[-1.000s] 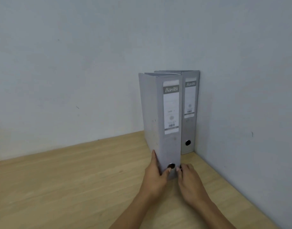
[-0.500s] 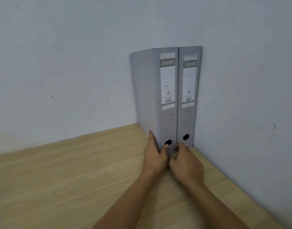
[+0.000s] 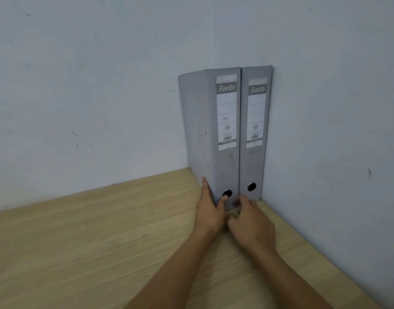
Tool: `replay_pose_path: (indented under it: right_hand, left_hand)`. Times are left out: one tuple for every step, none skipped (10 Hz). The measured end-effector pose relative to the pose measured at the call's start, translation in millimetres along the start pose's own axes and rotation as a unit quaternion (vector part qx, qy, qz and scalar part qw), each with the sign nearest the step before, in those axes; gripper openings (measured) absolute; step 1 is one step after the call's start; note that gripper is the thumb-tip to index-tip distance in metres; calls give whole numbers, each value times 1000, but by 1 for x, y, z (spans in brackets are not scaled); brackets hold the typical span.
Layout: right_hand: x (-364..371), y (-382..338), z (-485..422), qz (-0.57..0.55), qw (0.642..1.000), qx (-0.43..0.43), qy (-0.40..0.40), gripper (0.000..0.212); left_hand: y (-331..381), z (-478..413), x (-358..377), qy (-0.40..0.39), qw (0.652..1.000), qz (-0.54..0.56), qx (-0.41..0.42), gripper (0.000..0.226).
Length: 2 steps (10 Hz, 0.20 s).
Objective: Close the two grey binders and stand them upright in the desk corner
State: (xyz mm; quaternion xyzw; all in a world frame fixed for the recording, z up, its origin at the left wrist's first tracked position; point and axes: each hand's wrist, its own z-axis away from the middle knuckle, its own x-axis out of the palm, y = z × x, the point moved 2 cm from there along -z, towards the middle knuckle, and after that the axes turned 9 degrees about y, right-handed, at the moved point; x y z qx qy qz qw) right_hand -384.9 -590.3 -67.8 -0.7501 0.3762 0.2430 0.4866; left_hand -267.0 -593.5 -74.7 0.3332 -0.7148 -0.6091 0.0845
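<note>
Right of the frame's centre, two grey binders stand upright and closed, side by side and touching, in the corner where the wooden desk (image 3: 80, 237) meets two pale walls. My right-hand binder (image 3: 255, 130) sits against the side wall (image 3: 336, 130); my left-hand binder (image 3: 213, 141) is just beside it, spine facing me. My left hand (image 3: 210, 214) grips the left-hand binder's lower edge, thumb by its finger hole, fingers along its side. My right hand (image 3: 250, 226) rests half-curled at the foot of the binders, fingertips touching, holding nothing.
</note>
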Motion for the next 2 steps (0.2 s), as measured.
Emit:
replay_pose_path:
  right_hand:
    - [-1,-1,-1,2,1000,16,-17,41]
    - [-6,1,1,-4,999,29,-27,39]
  left_hand:
    - [3,3,-6,0,1000,8,-25,91]
    - [7,25,-22,-5,999,19,-40,85]
